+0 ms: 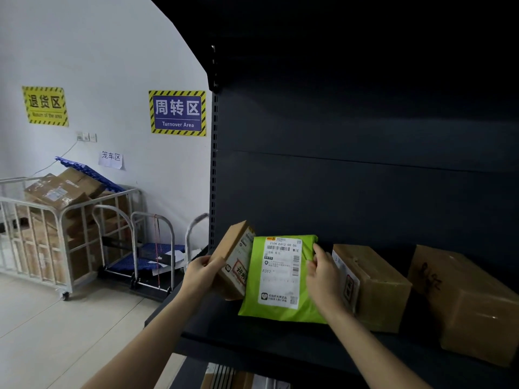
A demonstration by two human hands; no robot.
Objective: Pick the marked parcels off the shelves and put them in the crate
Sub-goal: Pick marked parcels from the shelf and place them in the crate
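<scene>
Green parcel [280, 279] (labelled) beside small box [235, 259]

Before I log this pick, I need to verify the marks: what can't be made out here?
Head view:
green mailer label: small print blurred.
middle box label: partly covered by the right hand.
small box: lower corner behind the left hand.
lower-shelf items: cut off by bottom edge.
far-right box scrawl: too dark.

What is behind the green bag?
Only the dark shelf wall shows above the green bag. The right hand grips its edge; whatever lies directly behind it is covered.
</scene>
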